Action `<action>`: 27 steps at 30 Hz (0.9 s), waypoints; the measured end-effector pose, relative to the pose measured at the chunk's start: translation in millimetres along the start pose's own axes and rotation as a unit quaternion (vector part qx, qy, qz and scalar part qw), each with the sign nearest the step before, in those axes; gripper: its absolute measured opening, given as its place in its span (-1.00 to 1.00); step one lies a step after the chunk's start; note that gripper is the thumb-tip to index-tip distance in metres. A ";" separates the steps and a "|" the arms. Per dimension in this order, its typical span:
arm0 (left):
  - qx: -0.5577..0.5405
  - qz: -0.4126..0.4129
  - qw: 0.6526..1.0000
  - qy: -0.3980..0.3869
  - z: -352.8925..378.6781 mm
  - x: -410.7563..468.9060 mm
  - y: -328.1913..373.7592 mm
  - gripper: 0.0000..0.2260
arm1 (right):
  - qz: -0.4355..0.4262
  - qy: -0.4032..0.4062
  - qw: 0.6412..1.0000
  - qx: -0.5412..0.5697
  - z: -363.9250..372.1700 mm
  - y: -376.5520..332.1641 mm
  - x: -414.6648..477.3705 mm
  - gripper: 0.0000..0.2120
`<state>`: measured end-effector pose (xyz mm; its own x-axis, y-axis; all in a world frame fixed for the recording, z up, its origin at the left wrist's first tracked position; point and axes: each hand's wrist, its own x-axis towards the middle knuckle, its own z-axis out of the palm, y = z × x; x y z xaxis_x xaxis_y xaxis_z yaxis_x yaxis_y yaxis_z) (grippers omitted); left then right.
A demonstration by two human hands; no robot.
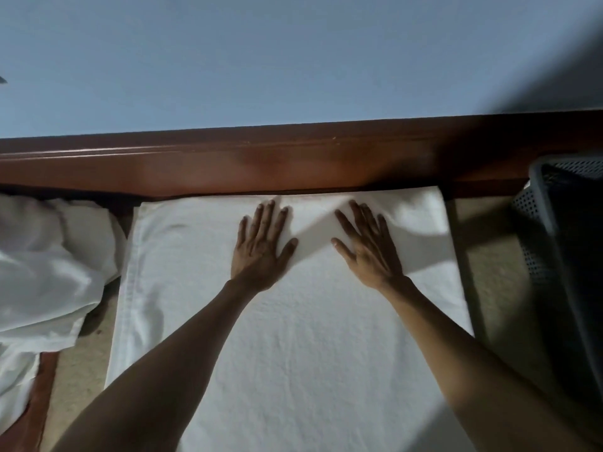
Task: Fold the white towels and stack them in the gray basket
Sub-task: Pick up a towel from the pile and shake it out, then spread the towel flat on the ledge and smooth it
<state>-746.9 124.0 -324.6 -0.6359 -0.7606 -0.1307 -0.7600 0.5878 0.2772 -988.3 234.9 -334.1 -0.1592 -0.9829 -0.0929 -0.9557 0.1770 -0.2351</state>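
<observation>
A white towel (293,337) lies spread flat on the surface in front of me, its far edge against a wooden rail. My left hand (261,246) presses flat on the towel near its far edge, fingers straight and spread. My right hand (368,246) lies flat beside it, a little to the right, fingers straight too. The gray basket (548,203) stands at the right edge of the view, its perforated wall and rim showing; its inside is dark and I cannot see what it holds.
A crumpled heap of white cloth (49,262) lies to the left of the towel. A brown wooden rail (228,164) runs across behind the towel, with a blue wall (261,60) above. Beige surface (483,256) shows between towel and basket.
</observation>
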 end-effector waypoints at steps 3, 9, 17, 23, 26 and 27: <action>0.006 -0.006 1.000 0.008 -0.8 0.0 1.5 -0.39 | 0.033 0.036 0.999 -0.016 -7.8 35.4 0.4 -0.37; 0.015 -0.012 1.000 0.009 -1.6 0.1 4.2 -0.40 | 0.182 0.038 0.982 -0.013 -24.4 93.0 0.2 -0.28; 0.022 -0.016 1.000 0.007 -0.9 -0.1 4.1 -0.38 | 0.005 0.074 0.997 0.021 -1.5 -9.3 -5.3 -0.38; 0.026 -0.018 0.999 0.006 -0.8 -0.6 3.8 -0.39 | 0.049 0.059 0.997 0.003 0.2 33.3 -20.9 -0.42; 0.023 -0.020 1.000 0.005 -0.8 -0.4 3.9 -0.39 | 0.149 0.063 0.987 0.003 -12.5 70.8 -15.6 -0.39; 0.022 -0.021 1.000 0.005 -0.6 -0.5 4.1 -0.39 | 0.182 0.063 0.981 0.008 -14.4 73.3 -12.1 -0.37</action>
<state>-749.6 126.6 -322.8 -0.6019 -0.7878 -0.1311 -0.7915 0.5666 0.2290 -1060.1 259.0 -336.3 -0.5199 -0.8526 -0.0532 -0.8258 0.5175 -0.2242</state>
